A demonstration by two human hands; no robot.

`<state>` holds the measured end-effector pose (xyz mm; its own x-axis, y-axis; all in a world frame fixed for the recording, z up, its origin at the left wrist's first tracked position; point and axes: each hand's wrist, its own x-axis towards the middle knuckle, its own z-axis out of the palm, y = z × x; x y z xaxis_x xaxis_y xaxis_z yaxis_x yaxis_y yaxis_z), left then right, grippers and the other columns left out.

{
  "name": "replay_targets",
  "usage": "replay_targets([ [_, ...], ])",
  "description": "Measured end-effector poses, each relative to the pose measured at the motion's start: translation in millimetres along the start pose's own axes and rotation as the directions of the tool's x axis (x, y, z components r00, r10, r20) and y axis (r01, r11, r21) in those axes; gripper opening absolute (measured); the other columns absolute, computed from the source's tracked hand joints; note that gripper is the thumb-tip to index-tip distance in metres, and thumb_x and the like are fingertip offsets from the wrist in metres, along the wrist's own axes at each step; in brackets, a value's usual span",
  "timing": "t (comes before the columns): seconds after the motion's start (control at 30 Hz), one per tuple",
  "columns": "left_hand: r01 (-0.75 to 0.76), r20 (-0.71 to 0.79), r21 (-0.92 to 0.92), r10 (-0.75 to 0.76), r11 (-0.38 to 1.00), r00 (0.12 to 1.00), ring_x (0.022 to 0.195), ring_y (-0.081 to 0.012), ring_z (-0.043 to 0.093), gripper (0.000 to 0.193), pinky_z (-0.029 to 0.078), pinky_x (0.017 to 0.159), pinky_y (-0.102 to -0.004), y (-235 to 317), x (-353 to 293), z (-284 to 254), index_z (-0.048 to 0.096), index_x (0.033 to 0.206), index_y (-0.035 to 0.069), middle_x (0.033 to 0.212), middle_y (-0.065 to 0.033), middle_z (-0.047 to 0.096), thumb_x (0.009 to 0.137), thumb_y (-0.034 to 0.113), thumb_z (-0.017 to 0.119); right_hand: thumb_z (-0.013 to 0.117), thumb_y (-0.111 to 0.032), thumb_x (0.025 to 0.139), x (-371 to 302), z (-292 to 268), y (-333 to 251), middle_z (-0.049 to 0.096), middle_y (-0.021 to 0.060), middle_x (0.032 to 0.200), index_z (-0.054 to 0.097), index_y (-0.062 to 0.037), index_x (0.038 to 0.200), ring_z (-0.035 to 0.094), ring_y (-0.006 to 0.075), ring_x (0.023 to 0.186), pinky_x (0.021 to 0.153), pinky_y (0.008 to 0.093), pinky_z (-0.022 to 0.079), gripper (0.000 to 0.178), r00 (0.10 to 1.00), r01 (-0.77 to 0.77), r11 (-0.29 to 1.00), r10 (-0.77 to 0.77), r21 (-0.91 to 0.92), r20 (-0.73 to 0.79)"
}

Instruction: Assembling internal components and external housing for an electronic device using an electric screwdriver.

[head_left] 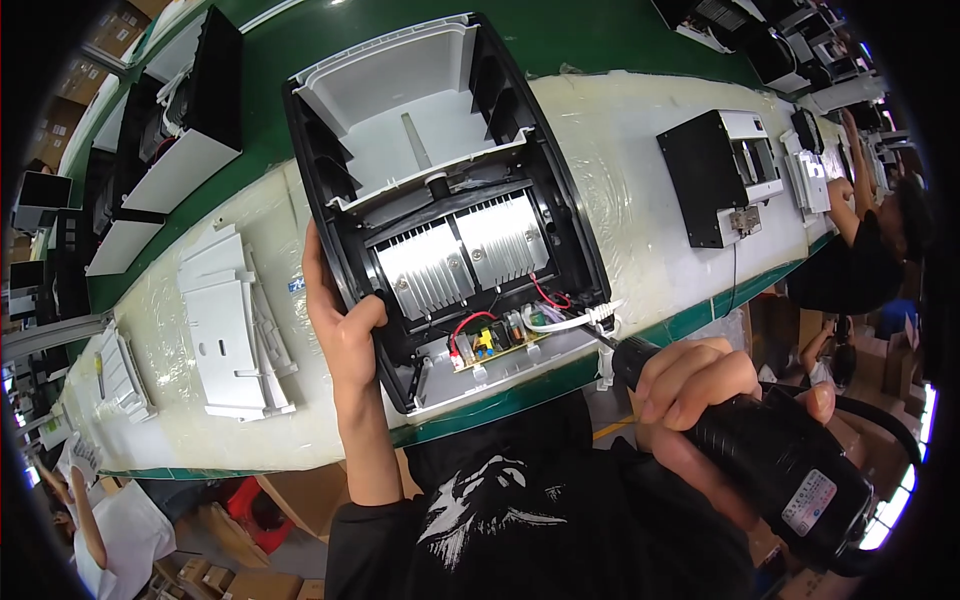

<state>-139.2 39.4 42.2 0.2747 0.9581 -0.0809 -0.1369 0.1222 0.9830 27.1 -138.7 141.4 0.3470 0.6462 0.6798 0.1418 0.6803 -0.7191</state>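
Observation:
A black appliance housing [563, 165] with a white inner compartment [400, 110] lies in front of me, its inside facing up. Two finned silver heat sinks [428, 272] sit across its middle. At the near end are a small circuit board [490, 343], red wires and a white cable [570, 322]. My left hand [345, 335] grips the housing's left wall, thumb over the rim. In my right hand [695, 385] is a black corded electric screwdriver [765, 450], tilted, its tip by the housing's near right corner. Whether the tip touches a screw is not visible.
White flat panels [225, 330] are stacked on the film-covered bench [620, 200] at left. A black-and-white appliance unit [700, 180] stands at right. More housings [185, 150] sit on a green surface at far left. Other people work at both sides. The screwdriver's cord [880, 415] curves at right.

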Motion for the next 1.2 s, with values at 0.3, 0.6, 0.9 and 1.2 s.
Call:
replay_targets([
  [0.3,-0.014,-0.001,-0.005,0.014,1.0,1.0,0.085,-0.0156,0.054,0.09,0.042,0.062,-0.0178,3,-1,3,0.03,0.14,-0.004,0.119,-0.0149,0.051,0.052,-0.001,0.045,0.066,-0.063,0.069,2,3,6,0.055,0.0147,0.078,0.03,-0.023,0.132,0.055,0.0252,0.056,0.051,0.0374,0.047,0.082,0.998,0.052,0.998,-0.053,-0.028,-0.026],
  [0.6,0.015,0.002,-0.032,-0.014,0.999,1.0,0.088,-0.0156,0.053,0.089,0.043,0.065,-0.0185,4,-1,3,0.03,0.141,-0.003,0.119,-0.0141,0.051,0.052,-0.002,0.044,0.034,-0.063,0.088,5,-6,-13,0.057,0.0166,0.082,0.051,0.0007,0.094,0.054,0.0275,0.072,0.073,0.0385,0.045,0.066,0.93,-0.366,0.93,0.366,0.016,0.015],
  [0.9,0.017,0.014,-0.046,-0.017,0.999,1.0,0.074,-0.0109,0.052,0.088,0.04,0.054,-0.0181,3,-1,2,0.028,0.141,-0.003,0.115,-0.0117,0.051,0.054,-0.003,0.044,0.061,-0.057,0.08,5,11,12,0.057,0.0163,0.083,0.034,-0.0121,0.121,0.058,0.0273,0.069,0.064,0.0407,0.05,0.067,0.995,0.04,0.998,-0.044,-0.045,-0.086],
  [1.2,0.002,-0.004,-0.022,-0.002,1.0,1.0,0.072,-0.0102,0.051,0.088,0.04,0.053,-0.0183,1,-1,3,0.027,0.141,-0.004,0.114,-0.012,0.052,0.055,-0.002,0.044,0.072,-0.054,0.071,1,2,17,0.057,0.0149,0.081,0.022,-0.0217,0.126,0.058,0.0266,0.059,0.05,0.0371,0.051,0.081,0.997,0.033,0.997,-0.038,-0.07,-0.069],
])
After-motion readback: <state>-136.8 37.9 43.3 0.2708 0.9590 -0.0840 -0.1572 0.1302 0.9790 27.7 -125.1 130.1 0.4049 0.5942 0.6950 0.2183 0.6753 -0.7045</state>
